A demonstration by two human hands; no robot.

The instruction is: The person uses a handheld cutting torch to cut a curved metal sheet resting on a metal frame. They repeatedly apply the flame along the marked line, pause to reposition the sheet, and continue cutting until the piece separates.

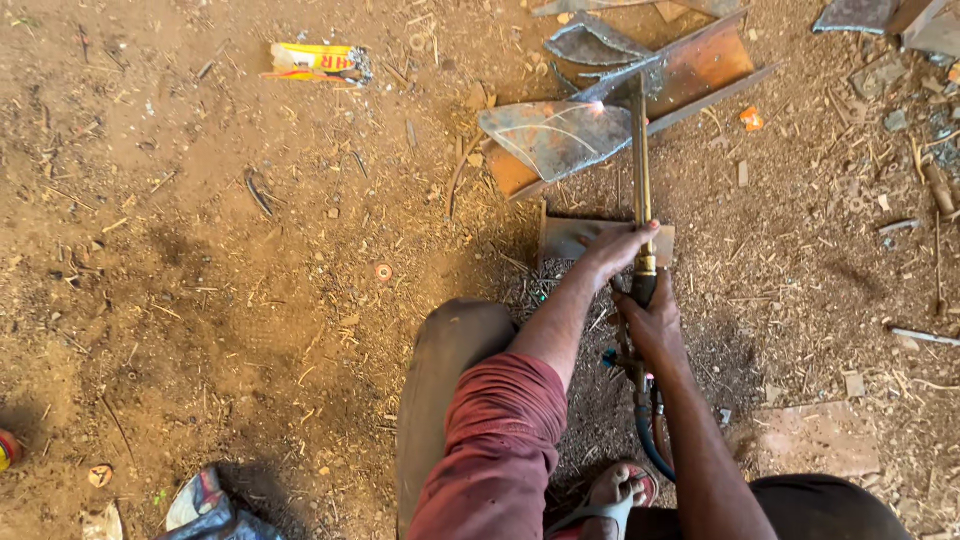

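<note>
I hold a long brass cutting torch (640,170) with both hands. My left hand (617,249) grips its tube near the front of the handle. Behind it, my right hand (652,322) wraps the handle where the hoses (650,440) join. The torch tip meets a curved grey metal sheet (555,137) on the dirt, and a bright flame glows at the contact point (603,108). Under the sheet lies a rusty orange plate (700,65).
A flat metal piece (565,238) lies just below my left hand. More scrap sheets (592,45) sit at the top, a yellow crushed packet (318,61) at upper left. My knee (455,350) and sandalled foot (615,490) are below. Debris litters the right side.
</note>
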